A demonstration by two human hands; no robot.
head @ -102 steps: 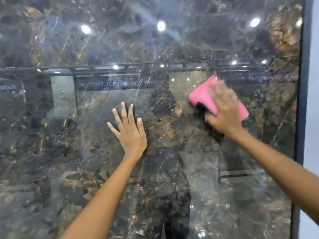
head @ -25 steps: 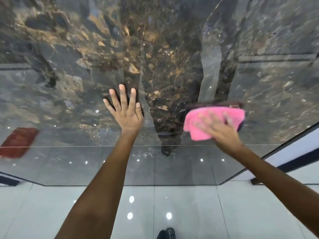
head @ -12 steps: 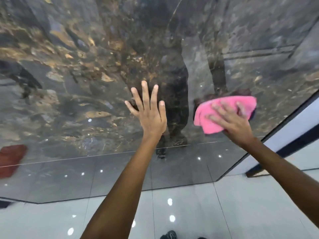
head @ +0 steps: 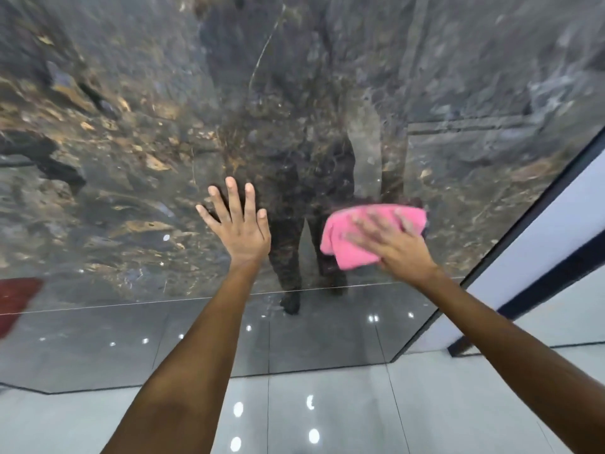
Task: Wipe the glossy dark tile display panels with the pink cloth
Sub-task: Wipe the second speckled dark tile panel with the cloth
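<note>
Glossy dark tile panel [head: 131, 191] is filling our view. We are pressing the pink cloth [head: 347, 250] flat with our right hand [head: 397, 247], fingers spread, near its lower right corner; our left hand [head: 240, 229] is bracing, spread (streaks unreadable, so remaining work is unclear).

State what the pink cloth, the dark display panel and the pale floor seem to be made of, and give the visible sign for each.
Pink cloth: soft fabric, probably microfibre; it bunches into matte folds.
Dark display panel: polished marble-look tile, stone or ceramic unclear; gold-brown veining and a mirror-like reflection of legs.
Pale floor: glossy light grey tile; thin joint lines and reflected ceiling lights.
</note>
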